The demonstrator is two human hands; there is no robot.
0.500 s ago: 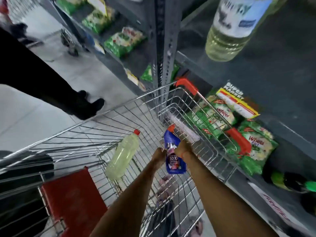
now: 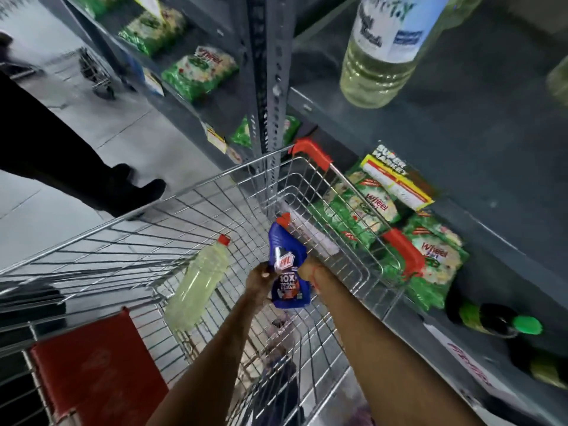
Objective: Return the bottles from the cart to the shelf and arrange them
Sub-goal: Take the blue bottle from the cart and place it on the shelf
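A blue cleaner bottle (image 2: 287, 265) with a red cap is held upright inside the wire cart (image 2: 129, 229). My left hand (image 2: 261, 279) grips its left side and my right hand (image 2: 310, 270) grips its right side. A pale yellow bottle (image 2: 196, 284) with a red cap lies tilted against the cart's wire wall, to the left of my hands. On the grey shelf (image 2: 479, 127) at upper right stands a large clear bottle (image 2: 384, 47) of yellowish liquid with a white label.
Green detergent packets (image 2: 430, 262) fill the lower shelf beside the cart, with dark green-capped bottles (image 2: 495, 321) to their right. The shelf's perforated upright (image 2: 267, 87) rises behind the cart. A person's dark leg and shoe (image 2: 123, 189) stand at left. A red seat flap (image 2: 98, 373) is near me.
Both hands have lifted the blue bottle slightly higher in the cart. The yellow bottle has not moved.
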